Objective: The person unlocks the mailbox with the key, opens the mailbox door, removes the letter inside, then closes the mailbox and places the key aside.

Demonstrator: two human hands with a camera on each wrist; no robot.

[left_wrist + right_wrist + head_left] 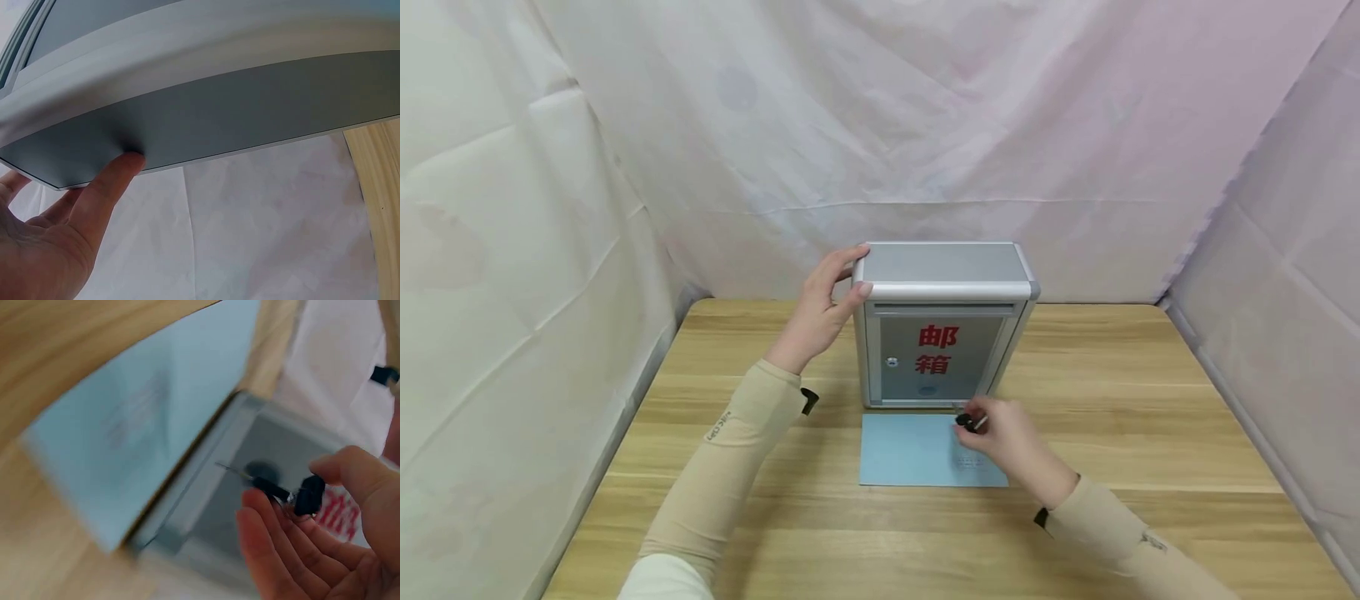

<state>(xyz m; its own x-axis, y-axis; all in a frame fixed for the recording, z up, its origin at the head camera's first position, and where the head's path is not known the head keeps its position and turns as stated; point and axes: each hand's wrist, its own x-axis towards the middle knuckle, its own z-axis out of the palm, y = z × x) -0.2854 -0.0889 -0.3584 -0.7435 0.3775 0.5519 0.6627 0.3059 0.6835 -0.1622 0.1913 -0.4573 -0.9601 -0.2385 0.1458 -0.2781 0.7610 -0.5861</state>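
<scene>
A silver-grey mailbox (955, 354) with red characters stands upright on the table. At its upper left edge rests my left hand (823, 308), thumb near the front corner and a finger reaching the back corner. The left wrist view shows a finger of this hand (56, 244) pressing the box's dark side panel (250, 106). My right hand (1000, 429) pinches a set of black-headed keys (306, 495) low before the box; one metal blade points away from the fingers. Beneath that hand lies a light-blue envelope-like sheet (902, 454) with faint print.
On the mailbox door sits a small round lock (892, 362) at the left, below a long slot (943, 310). The wooden table (1120, 400) extends on both sides. Pale cloth (910, 108) hangs behind and at the sides.
</scene>
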